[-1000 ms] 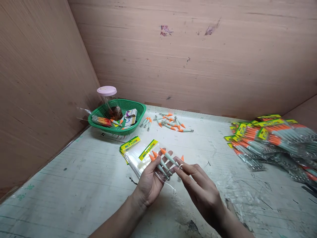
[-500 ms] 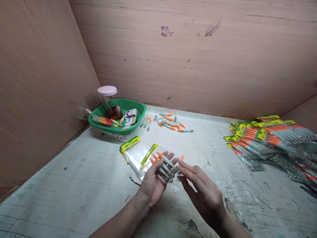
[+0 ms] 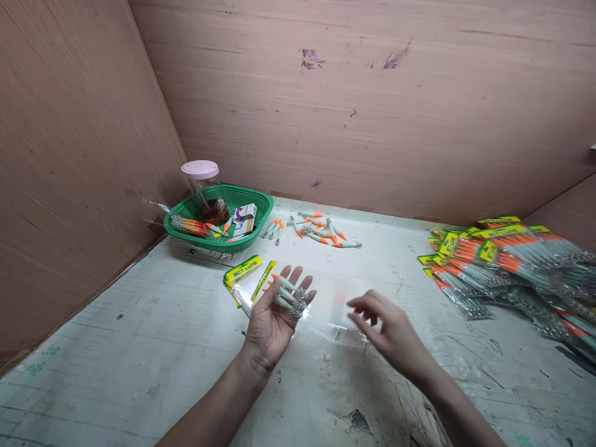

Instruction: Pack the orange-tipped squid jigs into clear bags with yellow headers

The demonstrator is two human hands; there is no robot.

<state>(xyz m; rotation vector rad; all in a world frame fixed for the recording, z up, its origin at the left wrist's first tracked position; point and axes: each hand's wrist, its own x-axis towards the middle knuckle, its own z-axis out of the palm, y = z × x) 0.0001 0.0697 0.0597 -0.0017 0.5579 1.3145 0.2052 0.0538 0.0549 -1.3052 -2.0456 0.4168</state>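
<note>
My left hand [image 3: 267, 332] is palm up, its thumb pressing several pale green squid jigs [image 3: 286, 295] with orange tips against the palm. Their wire hooks [image 3: 300, 303] bunch toward the fingers. A yellow "BCT LURE" bag header [image 3: 264, 279] shows just behind the thumb. My right hand [image 3: 388, 329] is off to the right above the table, fingers curled with thumb and forefinger close together. Blurred clear plastic and an orange-and-pale shape [image 3: 339, 304] show beside its fingertips. Whatever those fingers hold is hard to make out.
Clear bags with yellow headers [image 3: 242, 270] lie left of my hand. Loose squid jigs [image 3: 326, 231] are scattered farther back. A green basket [image 3: 265, 214] holds a lidded jar [image 3: 200, 171], small boxes and jigs. Packed jigs [image 3: 503, 267] are heaped at the right. Board walls [image 3: 372, 124] enclose the table.
My hands have moved apart. The left has shifted left and slightly up with the jigs; the right has left the jigs' hook ends and gone right.
</note>
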